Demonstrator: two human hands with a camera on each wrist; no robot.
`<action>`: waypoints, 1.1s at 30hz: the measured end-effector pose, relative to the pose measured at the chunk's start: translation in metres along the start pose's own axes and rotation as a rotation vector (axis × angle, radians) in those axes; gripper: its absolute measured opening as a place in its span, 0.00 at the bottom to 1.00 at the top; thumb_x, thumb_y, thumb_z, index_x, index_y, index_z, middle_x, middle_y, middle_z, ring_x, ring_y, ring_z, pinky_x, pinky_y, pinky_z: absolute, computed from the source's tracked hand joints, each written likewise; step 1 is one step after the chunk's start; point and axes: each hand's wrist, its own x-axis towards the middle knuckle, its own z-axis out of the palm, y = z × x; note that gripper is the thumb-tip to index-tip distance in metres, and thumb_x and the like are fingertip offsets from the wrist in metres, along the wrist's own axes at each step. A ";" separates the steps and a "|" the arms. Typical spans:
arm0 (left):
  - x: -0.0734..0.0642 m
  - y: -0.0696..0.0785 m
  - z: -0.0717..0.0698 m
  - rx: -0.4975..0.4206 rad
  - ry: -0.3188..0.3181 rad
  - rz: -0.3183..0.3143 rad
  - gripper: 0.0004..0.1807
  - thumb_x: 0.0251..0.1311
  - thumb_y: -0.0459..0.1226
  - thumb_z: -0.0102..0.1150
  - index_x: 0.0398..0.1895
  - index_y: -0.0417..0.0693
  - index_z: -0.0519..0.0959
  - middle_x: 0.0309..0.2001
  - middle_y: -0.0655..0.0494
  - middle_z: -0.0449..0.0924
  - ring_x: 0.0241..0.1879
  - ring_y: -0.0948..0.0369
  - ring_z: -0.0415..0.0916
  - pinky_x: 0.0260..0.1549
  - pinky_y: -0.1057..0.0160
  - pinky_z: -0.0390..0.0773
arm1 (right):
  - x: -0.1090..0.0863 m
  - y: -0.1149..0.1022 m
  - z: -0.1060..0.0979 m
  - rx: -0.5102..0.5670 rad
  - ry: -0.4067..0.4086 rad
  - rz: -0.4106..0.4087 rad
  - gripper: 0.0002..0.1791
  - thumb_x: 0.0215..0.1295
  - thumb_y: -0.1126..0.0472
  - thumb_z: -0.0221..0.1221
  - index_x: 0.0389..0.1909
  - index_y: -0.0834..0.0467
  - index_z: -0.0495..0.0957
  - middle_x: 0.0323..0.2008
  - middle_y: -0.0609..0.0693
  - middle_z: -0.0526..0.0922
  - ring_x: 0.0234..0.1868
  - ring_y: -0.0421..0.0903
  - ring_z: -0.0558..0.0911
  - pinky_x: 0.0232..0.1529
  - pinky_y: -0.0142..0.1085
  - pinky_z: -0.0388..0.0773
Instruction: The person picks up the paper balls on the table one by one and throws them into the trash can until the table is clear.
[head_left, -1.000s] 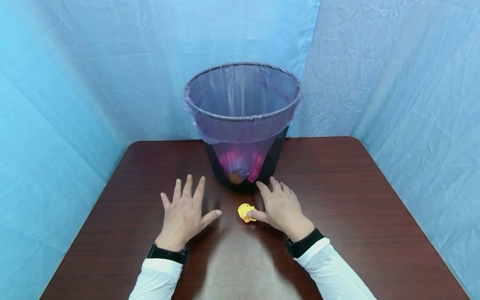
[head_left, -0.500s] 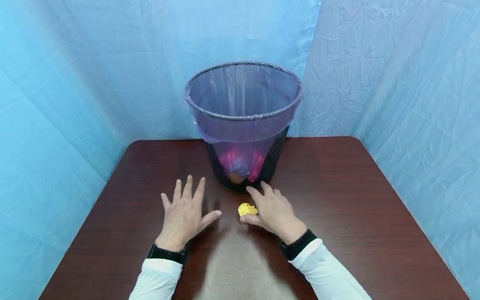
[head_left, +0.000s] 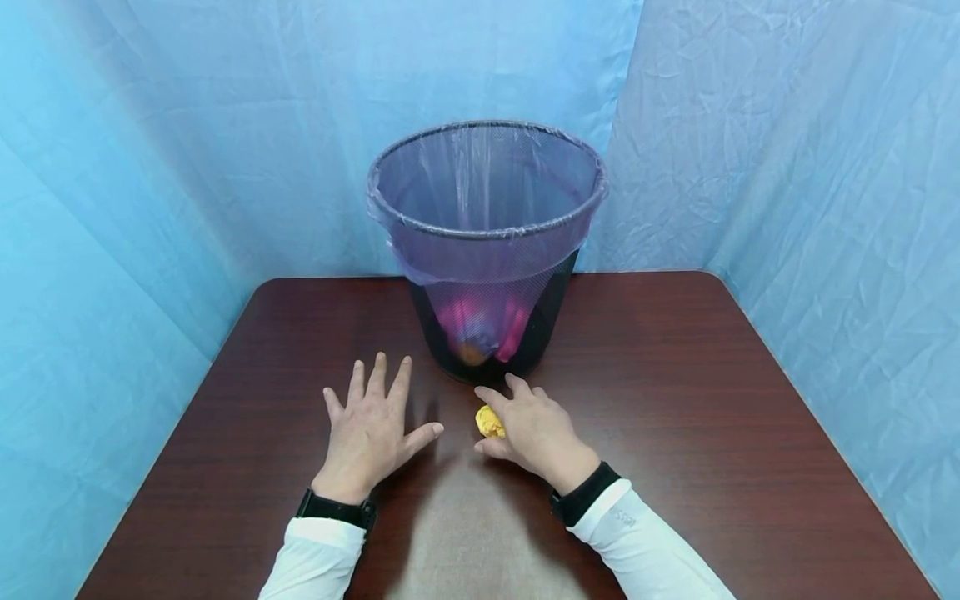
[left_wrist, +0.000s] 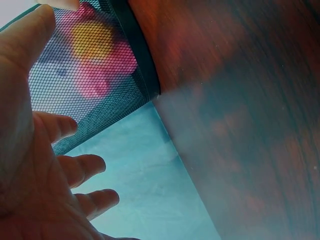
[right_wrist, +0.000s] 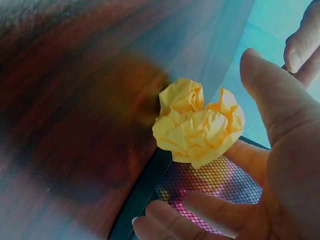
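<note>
A crumpled ball of yellow paper [head_left: 489, 422] lies on the table in front of the wastebasket. My right hand [head_left: 536, 429] is beside it, thumb on the near side and fingers reaching past the far side. In the right wrist view a gap shows between the thumb and the paper ball [right_wrist: 195, 122]; whether a finger behind touches it I cannot tell. My left hand [head_left: 365, 433] hovers or rests over the table to the left, fingers spread, holding nothing. The left wrist view shows its fingers apart before the basket's mesh.
A black mesh wastebasket [head_left: 480, 233] with a translucent purple liner stands at the table's back. Pink and orange-yellow items [head_left: 472, 354] show through its lower wall. Blue cloth [head_left: 225, 125] hangs behind and beside the brown table [head_left: 720, 400].
My right hand has moved left and slightly toward me, so its thumb and fingers now stand around the yellow paper ball. My left hand has stayed in place.
</note>
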 end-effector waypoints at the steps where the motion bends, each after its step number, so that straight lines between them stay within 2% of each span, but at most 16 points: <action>1: 0.000 0.000 0.000 0.001 0.001 0.001 0.59 0.54 0.71 0.66 0.83 0.52 0.58 0.79 0.34 0.58 0.78 0.30 0.52 0.62 0.14 0.53 | 0.000 0.000 0.001 0.004 -0.001 -0.003 0.44 0.59 0.31 0.70 0.75 0.39 0.69 0.72 0.63 0.70 0.63 0.65 0.79 0.54 0.58 0.83; 21: -0.003 -0.001 0.006 0.002 -0.005 0.002 0.58 0.55 0.71 0.65 0.83 0.52 0.59 0.79 0.34 0.59 0.78 0.31 0.54 0.61 0.15 0.54 | 0.001 -0.005 0.011 0.032 -0.041 -0.038 0.32 0.66 0.46 0.70 0.70 0.45 0.76 0.67 0.61 0.76 0.61 0.59 0.82 0.56 0.55 0.83; 28: -0.004 0.000 0.008 -0.003 0.006 0.005 0.58 0.54 0.71 0.66 0.82 0.51 0.60 0.79 0.34 0.60 0.77 0.31 0.55 0.61 0.15 0.54 | 0.001 -0.004 0.013 0.025 -0.018 -0.072 0.28 0.66 0.50 0.70 0.66 0.48 0.79 0.60 0.59 0.81 0.56 0.54 0.84 0.55 0.50 0.84; 33: -0.005 0.001 0.008 -0.012 -0.009 0.000 0.58 0.54 0.71 0.66 0.83 0.52 0.60 0.79 0.34 0.59 0.78 0.31 0.53 0.62 0.15 0.54 | 0.000 -0.003 0.015 0.016 0.037 -0.103 0.25 0.64 0.52 0.72 0.62 0.50 0.82 0.48 0.54 0.85 0.46 0.50 0.85 0.45 0.46 0.85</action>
